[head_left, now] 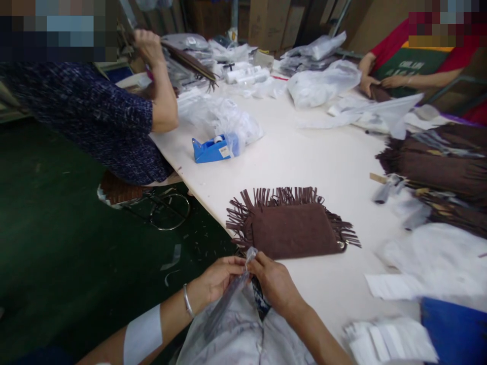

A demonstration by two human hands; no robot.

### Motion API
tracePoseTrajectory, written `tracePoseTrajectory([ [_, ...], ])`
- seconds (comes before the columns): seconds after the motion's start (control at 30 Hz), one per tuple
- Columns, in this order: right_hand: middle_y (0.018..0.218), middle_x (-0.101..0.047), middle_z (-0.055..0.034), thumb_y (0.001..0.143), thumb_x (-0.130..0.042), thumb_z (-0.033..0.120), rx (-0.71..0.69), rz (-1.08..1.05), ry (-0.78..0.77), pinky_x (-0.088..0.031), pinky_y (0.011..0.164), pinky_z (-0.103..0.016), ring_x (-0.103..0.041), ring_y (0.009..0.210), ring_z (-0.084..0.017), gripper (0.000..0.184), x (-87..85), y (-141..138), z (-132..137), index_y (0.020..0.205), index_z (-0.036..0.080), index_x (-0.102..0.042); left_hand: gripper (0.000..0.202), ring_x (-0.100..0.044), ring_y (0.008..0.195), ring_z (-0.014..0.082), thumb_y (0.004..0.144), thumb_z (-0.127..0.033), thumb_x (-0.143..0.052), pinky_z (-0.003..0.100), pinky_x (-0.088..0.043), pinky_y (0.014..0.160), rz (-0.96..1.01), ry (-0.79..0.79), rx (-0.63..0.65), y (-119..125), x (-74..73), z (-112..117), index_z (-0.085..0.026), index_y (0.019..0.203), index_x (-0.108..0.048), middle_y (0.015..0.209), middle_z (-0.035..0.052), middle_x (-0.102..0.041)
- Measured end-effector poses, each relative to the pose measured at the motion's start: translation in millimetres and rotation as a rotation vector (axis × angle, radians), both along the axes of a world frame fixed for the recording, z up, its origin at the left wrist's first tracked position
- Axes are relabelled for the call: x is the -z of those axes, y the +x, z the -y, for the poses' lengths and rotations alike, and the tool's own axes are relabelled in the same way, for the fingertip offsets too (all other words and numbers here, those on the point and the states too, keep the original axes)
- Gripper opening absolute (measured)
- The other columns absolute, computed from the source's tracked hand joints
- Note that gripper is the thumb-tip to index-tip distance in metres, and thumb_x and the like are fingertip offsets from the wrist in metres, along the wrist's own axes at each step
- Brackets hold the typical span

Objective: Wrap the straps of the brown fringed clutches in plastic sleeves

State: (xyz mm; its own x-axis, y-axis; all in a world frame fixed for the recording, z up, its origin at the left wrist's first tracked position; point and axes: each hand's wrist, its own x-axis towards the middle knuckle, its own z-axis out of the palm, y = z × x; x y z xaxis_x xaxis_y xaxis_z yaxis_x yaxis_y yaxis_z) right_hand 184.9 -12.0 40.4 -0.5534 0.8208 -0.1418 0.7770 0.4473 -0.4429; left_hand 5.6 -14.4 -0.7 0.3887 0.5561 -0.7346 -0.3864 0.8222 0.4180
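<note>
Both my hands pinch the top edge of a clear plastic bag [228, 299] at the table's near edge. My left hand [216, 278], with a bangle on the wrist, grips the bag's left side. My right hand [274, 281] grips its right side, fingers closed. Just beyond my hands lies a brown fringed suede pouch [291, 228] flat on the white table [304, 157], with a metal ring at its right corner. More clear plastic [236, 337] lies in my lap below the bag.
A blue tape dispenser [213, 148] stands mid-table by crumpled plastic bags [228, 119]. Piles of brown fringed pouches [437, 167] lie at the right, white paper slips [391, 342] and a blue box [454, 332] at the near right. A person in blue [99, 116] works at left, another in red [403, 66] far right.
</note>
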Motion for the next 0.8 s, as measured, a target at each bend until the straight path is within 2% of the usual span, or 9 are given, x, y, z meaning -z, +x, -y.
tracePoseTrajectory([
  [0.13, 0.095, -0.059, -0.0051, 0.092, -0.047, 0.012, -0.076, 0.073, -0.022, -0.039, 0.069, -0.022, -0.058, 0.084, -0.016, 0.015, -7.9, -4, -9, 0.091, 0.018, -0.060, 0.022, -0.062, 0.058, 0.0176, 0.058, -0.013, -0.076, 0.027, -0.047, 0.059, -0.168, 0.020, 0.002, 8, 3.1, 2, -0.009, 0.078, -0.066, 0.066, 0.0081, -0.067],
  [0.23, 0.094, -0.060, -0.0059, 0.090, -0.047, 0.010, -0.108, 0.138, -0.030, -0.040, 0.066, -0.024, -0.059, 0.082, -0.017, 0.015, -7.5, -9, -12, 0.089, 0.018, -0.060, 0.019, -0.059, 0.054, 0.0166, 0.055, -0.015, -0.074, 0.026, -0.043, 0.055, -0.278, 0.046, -0.029, 12, 1.1, 4, -0.011, 0.070, -0.064, 0.061, 0.0063, -0.065],
  [0.37, 0.093, -0.060, -0.0054, 0.088, -0.049, 0.012, -0.047, 0.181, -0.051, -0.041, 0.063, -0.024, -0.060, 0.077, -0.017, 0.013, -1.1, -12, -11, 0.091, 0.018, -0.060, 0.014, -0.056, 0.054, 0.0146, 0.055, -0.017, -0.068, 0.024, -0.041, 0.055, -0.420, 0.164, -0.058, 15, -4.5, 7, -0.014, 0.066, -0.061, 0.060, 0.0032, -0.064],
  [0.5, 0.093, -0.063, -0.0038, 0.091, -0.045, 0.019, 0.023, 0.114, -0.093, -0.043, 0.066, -0.023, -0.063, 0.079, -0.015, 0.015, 3.0, -10, -13, 0.093, 0.020, -0.060, 0.012, -0.057, 0.057, 0.0145, 0.060, -0.020, -0.067, 0.024, -0.039, 0.056, -0.478, 0.243, -0.030, 15, -9.4, 9, -0.014, 0.069, -0.061, 0.063, 0.0032, -0.065],
  [0.67, 0.093, -0.068, -0.0062, 0.087, -0.049, 0.020, 0.054, 0.132, -0.109, -0.049, 0.068, -0.026, -0.067, 0.082, -0.020, 0.015, -7.7, -10, -23, 0.091, 0.018, -0.063, 0.026, -0.059, 0.062, 0.0157, 0.066, -0.037, -0.073, 0.023, -0.041, 0.059, -0.445, 0.299, 0.023, 11, -18.5, 13, -0.015, 0.074, -0.063, 0.068, 0.0032, -0.066],
  [0.73, 0.088, -0.070, -0.0078, 0.085, -0.054, 0.024, 0.046, 0.184, -0.141, -0.051, 0.066, -0.029, -0.068, 0.081, -0.023, 0.013, -17.4, -13, -24, 0.085, 0.017, -0.065, 0.037, -0.061, 0.064, 0.0179, 0.062, -0.045, -0.077, 0.025, -0.043, 0.060, -0.449, 0.286, 0.090, 11, -24.8, 16, -0.015, 0.077, -0.064, 0.070, 0.0042, -0.067],
  [0.8, 0.083, -0.072, -0.0076, 0.082, -0.059, 0.030, 0.022, 0.210, -0.190, -0.053, 0.064, -0.030, -0.069, 0.080, -0.024, 0.015, -22.0, -19, -25, 0.078, 0.017, -0.066, 0.049, -0.063, 0.069, 0.0226, 0.052, -0.050, -0.083, 0.028, -0.046, 0.061, -0.526, 0.245, 0.166, 17, -30.4, 16, -0.014, 0.080, -0.065, 0.076, 0.0068, -0.070],
])
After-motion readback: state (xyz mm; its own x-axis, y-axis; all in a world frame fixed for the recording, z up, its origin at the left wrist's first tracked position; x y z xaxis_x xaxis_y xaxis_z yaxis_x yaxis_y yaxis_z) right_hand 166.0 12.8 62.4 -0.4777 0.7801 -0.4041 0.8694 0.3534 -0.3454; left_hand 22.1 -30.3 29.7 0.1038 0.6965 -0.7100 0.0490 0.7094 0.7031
